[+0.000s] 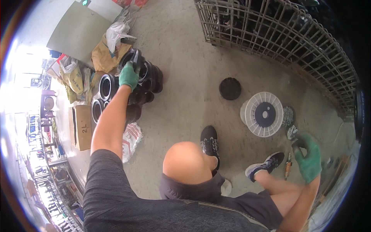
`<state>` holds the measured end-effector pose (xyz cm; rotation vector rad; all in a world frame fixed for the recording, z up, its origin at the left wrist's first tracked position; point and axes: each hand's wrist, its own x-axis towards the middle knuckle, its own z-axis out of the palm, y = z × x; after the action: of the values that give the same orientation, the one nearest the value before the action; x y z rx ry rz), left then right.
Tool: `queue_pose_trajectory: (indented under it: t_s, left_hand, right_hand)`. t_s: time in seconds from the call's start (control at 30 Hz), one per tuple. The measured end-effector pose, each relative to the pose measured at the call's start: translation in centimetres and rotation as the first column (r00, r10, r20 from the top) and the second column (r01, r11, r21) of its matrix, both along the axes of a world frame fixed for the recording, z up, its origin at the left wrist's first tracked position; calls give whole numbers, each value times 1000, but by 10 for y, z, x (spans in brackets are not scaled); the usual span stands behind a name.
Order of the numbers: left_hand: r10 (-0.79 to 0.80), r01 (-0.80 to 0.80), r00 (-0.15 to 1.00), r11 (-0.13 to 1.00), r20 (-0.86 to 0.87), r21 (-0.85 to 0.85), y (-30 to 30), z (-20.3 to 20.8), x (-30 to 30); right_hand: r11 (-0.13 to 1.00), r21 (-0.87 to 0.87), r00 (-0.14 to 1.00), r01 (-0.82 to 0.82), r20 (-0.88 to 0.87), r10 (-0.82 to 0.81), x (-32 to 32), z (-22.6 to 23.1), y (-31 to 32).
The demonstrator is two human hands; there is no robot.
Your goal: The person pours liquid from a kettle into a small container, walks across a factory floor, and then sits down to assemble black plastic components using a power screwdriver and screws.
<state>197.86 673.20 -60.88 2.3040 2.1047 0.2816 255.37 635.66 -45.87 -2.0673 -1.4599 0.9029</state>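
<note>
My left hand [129, 76], in a green glove, reaches to the upper left. Its fingers are closed on the rim of a black ring-shaped part [127, 58] at the far end of a cluster. Several similar black parts [108, 87] stand close together beneath and beside that wrist, some with a shiny inner rim. On the right, my gloved right hand [311, 160] hangs above the floor, slightly blurred. Thumb and fingers curl together into a loop with dark tips; whatever they pinch cannot be made out. Beside it lies a tool with an orange handle [288, 169].
A white spool-like disc [264, 114] stands right of centre, with a round black piece [230, 89] left of it and a coiled grey chain-like heap [288, 116] at its right. A wire cage [270, 27] fills the upper right. A cardboard box [81, 127] and sacks [77, 79] are at left.
</note>
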Motion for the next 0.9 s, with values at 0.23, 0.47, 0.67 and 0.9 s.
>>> queue_pose_trajectory:
  t_s: [0.23,0.47,0.67,0.9]
  left_hand:
    - [63,-63,998,998,-11,12,-37,-29,2]
    - [83,-85,995,995,-59,-43,-53,-39,-17]
    - [80,-106,984,980,-161,-166,-47,-22,-14]
    - [48,-56,996,993,-78,-100,-43,-8,-12]
  right_hand:
    - [998,-1,997,-66,-31,66,-5,-13,14]
    - [999,-28,999,-29,-27,29,-10,-17,20]
    - [999,-15,997,-40,-60,39,-12,-12,22]
    - [999,10,995,-50,-80,50,-10,-18,23]
